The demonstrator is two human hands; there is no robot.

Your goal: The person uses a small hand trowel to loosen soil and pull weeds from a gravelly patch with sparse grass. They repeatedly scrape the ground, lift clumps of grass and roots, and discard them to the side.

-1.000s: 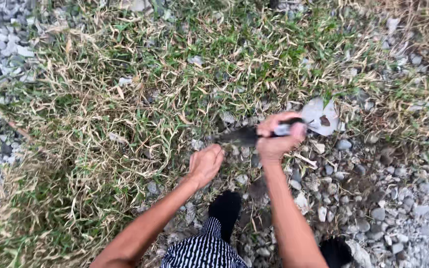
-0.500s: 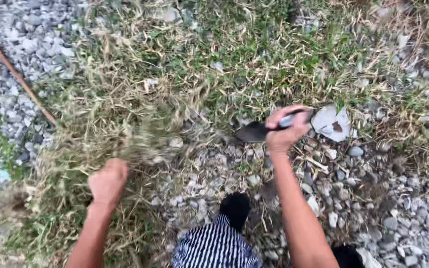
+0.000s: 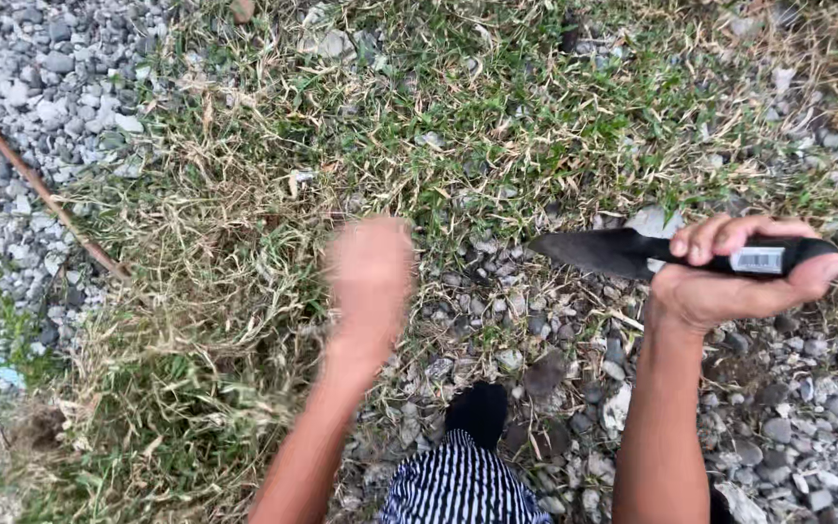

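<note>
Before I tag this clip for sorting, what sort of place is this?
Outdoors, likely a weedy roadside or yard edge: patchy grass over grey gravel, and the right hand gripping a dark knife.

Dark grey pointed metal knife blade [image 3: 601, 251] with black handle [image 3: 768, 258] bearing a white label. Mixed green and straw-yellow patchy grass [image 3: 273, 223]. Pale grey loose gravel [image 3: 41, 87]. Reddish-brown thin stick [image 3: 31, 180]. Black-and-white striped fabric garment [image 3: 463, 485]. Black shoe [image 3: 477, 412].
</note>
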